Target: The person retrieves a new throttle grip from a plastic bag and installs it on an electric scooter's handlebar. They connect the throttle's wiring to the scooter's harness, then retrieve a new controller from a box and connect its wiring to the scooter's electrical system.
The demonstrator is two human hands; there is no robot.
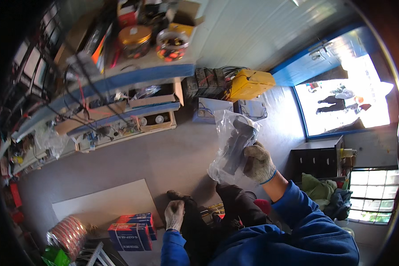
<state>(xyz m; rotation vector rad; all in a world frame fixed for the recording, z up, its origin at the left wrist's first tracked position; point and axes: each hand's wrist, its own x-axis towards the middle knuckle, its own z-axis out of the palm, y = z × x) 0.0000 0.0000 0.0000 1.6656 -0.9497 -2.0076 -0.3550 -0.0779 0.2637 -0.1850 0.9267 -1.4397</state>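
My right hand point(258, 162), in a light knit glove, is closed on a clear plastic bag point(228, 144) with dark, bulky items inside, held out over the floor in the middle of the view. My left hand point(174, 215), also gloved, is lower down by my dark-trousered leg, its fingers curled; whatever they hold, if anything, I cannot make out.
Cluttered shelves point(119, 75) run along the left, with batteries point(215, 111) and a yellow case point(250, 84) beside them. Red-blue boxes point(131, 235) and a white board point(97, 199) lie below left. A dark cabinet point(314, 162) stands right; a person point(337, 102) is outside the open doorway.
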